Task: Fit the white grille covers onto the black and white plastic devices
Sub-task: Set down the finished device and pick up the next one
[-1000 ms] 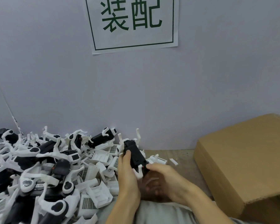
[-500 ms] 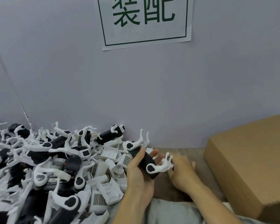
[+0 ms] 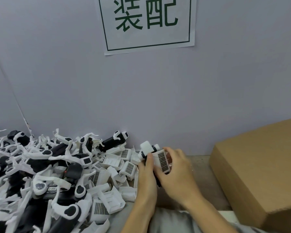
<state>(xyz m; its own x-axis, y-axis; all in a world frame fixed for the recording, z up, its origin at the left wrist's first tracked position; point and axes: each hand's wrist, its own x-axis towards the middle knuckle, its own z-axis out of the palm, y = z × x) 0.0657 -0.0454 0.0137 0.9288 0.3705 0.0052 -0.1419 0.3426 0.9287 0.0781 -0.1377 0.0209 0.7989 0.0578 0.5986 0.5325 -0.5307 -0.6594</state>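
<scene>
While both forearms reach up from the bottom centre of the frame, the left hand [image 3: 147, 172] curls around the black and white device [image 3: 147, 149], thumb laid along its side, and holds it upright just right of centre. Against it, the right hand [image 3: 176, 172] wraps its fingers around a white grille cover [image 3: 162, 161], the dark mesh facing the camera, and holds it touching the device's body. Whether the cover has seated is hidden by the fingers.

As I judge it, the risk is a crooked fit: if the cover goes on tilted, its clips could miss or bend, and pressing harder might snap thin plastic. The device could also twist in the left hand's grasp.

Further left, a heap of devices [image 3: 40, 165] and loose grille covers [image 3: 107, 201] crowds the tabletop [image 3: 202, 167]; a nudged elbow could spill pieces. At right sits a cardboard box [image 3: 259, 165]. Beyond, a paper sign [image 3: 148, 22] hangs on the grey wall [image 3: 74, 73].
</scene>
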